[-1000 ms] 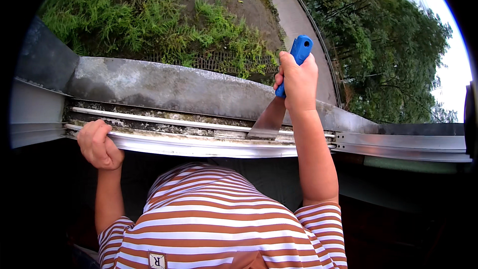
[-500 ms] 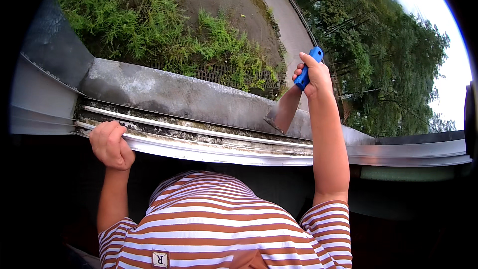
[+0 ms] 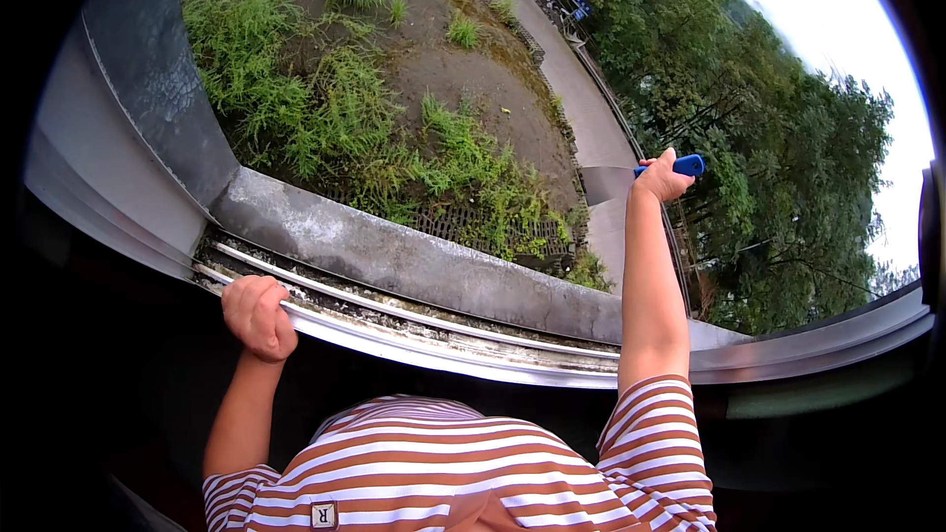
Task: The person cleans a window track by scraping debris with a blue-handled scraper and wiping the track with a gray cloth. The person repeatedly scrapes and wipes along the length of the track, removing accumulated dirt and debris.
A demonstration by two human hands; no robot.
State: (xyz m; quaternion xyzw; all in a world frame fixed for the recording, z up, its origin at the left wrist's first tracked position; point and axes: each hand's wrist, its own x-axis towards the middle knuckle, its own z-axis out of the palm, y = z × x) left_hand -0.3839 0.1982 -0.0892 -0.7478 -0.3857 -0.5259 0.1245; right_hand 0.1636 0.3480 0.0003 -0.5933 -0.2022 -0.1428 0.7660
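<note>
With my right arm stretched out beyond the window sill, my right hand (image 3: pixel 662 177) is closed round the blue handle of a putty knife (image 3: pixel 608 182). Its wide metal blade points left, held in the air over the path outside. My left hand (image 3: pixel 259 317) grips the inner edge of the white window track (image 3: pixel 414 343) near its left end, fingers curled over the rail. Dark grime and pale flaking residue lie in the grooves of the track between the rails.
A grey concrete ledge (image 3: pixel 394 256) runs along the outside of the track. Far below are weeds (image 3: pixel 325 108), bare soil (image 3: pixel 443 79) and a paved path (image 3: pixel 572 89). Trees (image 3: pixel 749 167) stand at the right. A grey side wall (image 3: pixel 148 69) rises at the left.
My right hand has moved outward and to the right, lifting the putty knife away from the ledge; its blade has turned from pointing down to pointing left. My left hand keeps its grip.
</note>
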